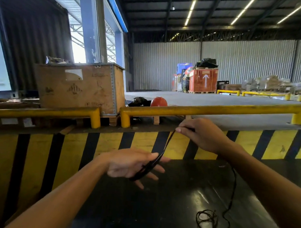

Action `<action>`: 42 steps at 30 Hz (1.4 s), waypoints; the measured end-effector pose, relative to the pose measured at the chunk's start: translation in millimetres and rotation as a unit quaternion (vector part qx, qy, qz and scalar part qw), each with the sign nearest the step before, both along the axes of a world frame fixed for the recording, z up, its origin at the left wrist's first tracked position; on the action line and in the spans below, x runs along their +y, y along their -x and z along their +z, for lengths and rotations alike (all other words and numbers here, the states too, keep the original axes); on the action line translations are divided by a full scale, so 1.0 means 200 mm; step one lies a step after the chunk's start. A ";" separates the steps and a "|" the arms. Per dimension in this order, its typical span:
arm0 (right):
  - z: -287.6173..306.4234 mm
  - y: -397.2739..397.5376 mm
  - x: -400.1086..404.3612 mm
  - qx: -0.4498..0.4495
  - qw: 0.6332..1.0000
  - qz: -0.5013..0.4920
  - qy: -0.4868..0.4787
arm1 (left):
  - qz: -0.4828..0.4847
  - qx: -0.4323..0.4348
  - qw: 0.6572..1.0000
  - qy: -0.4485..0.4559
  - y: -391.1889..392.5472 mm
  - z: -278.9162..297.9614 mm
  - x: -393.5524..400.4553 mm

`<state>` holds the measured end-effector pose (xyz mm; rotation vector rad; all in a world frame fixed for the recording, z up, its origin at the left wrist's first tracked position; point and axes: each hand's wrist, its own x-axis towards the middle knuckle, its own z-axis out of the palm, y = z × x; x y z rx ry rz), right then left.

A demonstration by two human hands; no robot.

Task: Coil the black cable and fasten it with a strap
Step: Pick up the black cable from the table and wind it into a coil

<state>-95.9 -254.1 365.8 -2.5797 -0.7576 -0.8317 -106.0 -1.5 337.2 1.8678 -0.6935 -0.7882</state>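
Observation:
A thin black cable (164, 148) runs taut between my two hands. My left hand (133, 165) is low in the middle with fingers spread, and several loops of the cable lie across its palm. My right hand (199, 133) is higher and to the right, pinching the cable between thumb and fingers. From my right hand the cable drops past my forearm to a loose tangle (209, 220) on the shiny black surface (154, 215) at the lower right. No strap is visible.
A yellow and black striped wall (80, 149) rises just beyond the black surface. Above it run yellow rails (211, 108). A large wooden crate (78, 86) stands at the left, an orange ball (159, 101) behind the rail, stacked goods far back.

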 end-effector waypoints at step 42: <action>-0.21 0.18 0.23 0.368 0.861 0.239 -0.257 | 0.287 -0.444 0.849 0.024 -0.06 0.17 -0.01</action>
